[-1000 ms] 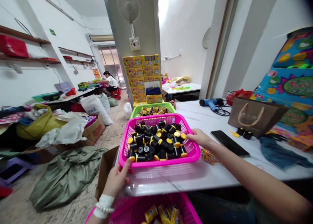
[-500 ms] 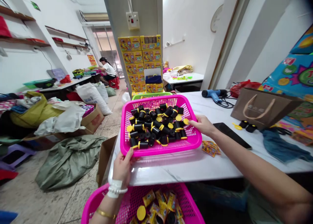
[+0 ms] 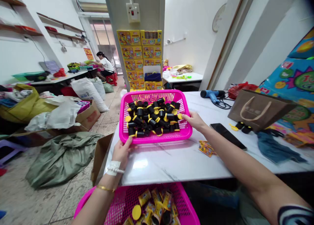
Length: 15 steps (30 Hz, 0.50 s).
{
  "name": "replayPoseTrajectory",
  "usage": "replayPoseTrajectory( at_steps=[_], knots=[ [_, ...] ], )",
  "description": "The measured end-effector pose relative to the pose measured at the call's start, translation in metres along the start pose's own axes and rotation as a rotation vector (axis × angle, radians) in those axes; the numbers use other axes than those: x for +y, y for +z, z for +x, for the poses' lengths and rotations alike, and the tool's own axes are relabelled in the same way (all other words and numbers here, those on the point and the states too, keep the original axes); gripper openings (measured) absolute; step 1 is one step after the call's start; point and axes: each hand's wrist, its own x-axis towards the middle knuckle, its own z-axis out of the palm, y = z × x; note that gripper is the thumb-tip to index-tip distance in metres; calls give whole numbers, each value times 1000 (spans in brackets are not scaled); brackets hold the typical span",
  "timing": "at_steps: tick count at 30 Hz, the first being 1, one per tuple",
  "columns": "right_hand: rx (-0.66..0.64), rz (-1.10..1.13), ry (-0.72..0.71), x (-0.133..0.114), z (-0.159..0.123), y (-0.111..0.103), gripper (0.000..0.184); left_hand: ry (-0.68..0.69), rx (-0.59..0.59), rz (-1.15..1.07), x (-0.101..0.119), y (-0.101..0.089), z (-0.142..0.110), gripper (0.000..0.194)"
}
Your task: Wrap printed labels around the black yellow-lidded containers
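Note:
A pink plastic basket (image 3: 157,140) is over the white table, full of small black cylinders with yellow caps (image 3: 152,120). My left hand (image 3: 122,152) grips its front left corner, thumb over the rim and the other fingers partly hidden beneath. On the right side, my right hand (image 3: 195,121) is closed round the rim, its thumb near a yellow cap. Whether the basket's underside rests on anything is hard to see. Below the table edge, a second pink basket (image 3: 187,202) contains yellow printed pieces and a yellow disc.
On the white table (image 3: 166,162) lie printed cards (image 3: 205,148), a black phone (image 3: 228,136), a blue heat gun (image 3: 213,95) and a brown paper bag (image 3: 260,108). Yellow boxes (image 3: 130,53) are stacked behind. A person (image 3: 105,65) sits far left. Sacks and cartons crowd the floor.
The held basket has moved farther from me over the table, both hands going with it. It now hides the green basket that showed behind it. The camera view has shifted slightly.

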Motion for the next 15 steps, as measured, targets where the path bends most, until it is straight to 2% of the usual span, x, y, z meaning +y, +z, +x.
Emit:
replayPoseTrajectory(
  at_steps=[7, 12, 15],
  knots=[
    [-1, -33, 6, 9, -10, 1, 47, 3, -1, 18, -4, -3, -11, 38],
    [88, -204, -94, 9, -46, -9, 57, 0, -4, 35, -5, -7, -20, 45],
    [136, -315, -132, 3, -68, -26, 56, 13, -8, 39, -5, -10, -25, 50]
  ],
)
